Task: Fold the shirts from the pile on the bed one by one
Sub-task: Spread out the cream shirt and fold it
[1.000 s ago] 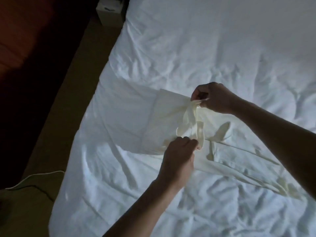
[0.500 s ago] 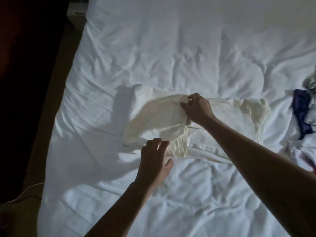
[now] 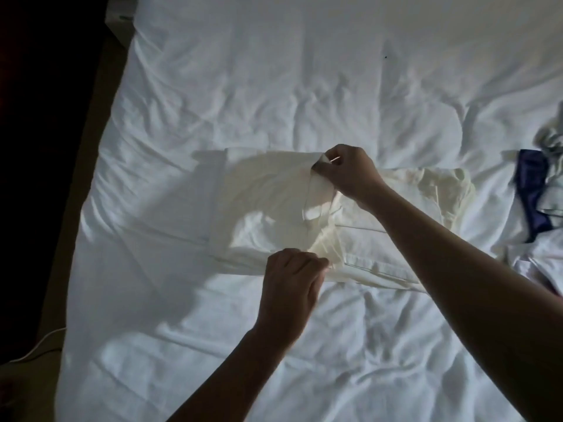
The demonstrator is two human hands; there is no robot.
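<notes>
Cream shirt (image 3: 268,205) lies on the bed (image 3: 274,86), its fold pinched by the right hand (image 3: 350,173) farther off and the left hand (image 3: 291,289) nearer. Purple and pale, the pile (image 3: 537,196) sits at the right edge, well apart.

One cream shirt (image 3: 268,193) lay near the middle of the one bed (image 3: 274,71). Two hands were on it, a left hand (image 3: 289,287) and a right hand (image 3: 347,172). One pile of clothes (image 3: 536,193) sat at the bed's right edge, its pieces too tangled to count.
</notes>
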